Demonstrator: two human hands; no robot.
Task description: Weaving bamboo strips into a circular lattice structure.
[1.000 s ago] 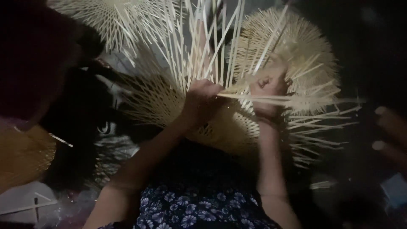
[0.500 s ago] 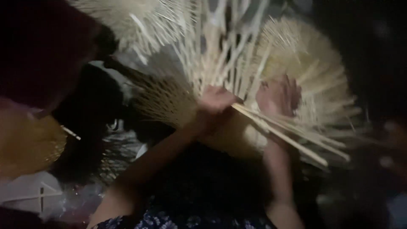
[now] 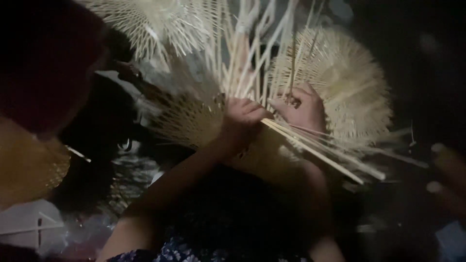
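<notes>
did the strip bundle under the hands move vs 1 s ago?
Yes. The strip bundle has swung from near level to slanting down toward the right, judged against the round woven piece behind it. Left hand grips it.

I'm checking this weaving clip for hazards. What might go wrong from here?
The left hand grips a bundle of strips bent sharply sideways; they might crack. Upright strip ends point toward the person, so they might poke. The dim light makes the right hand and the woven piece hard to see.

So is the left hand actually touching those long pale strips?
Touching. The head view shows the left hand closed around the bundle of strips slanting out from its fist.
</notes>
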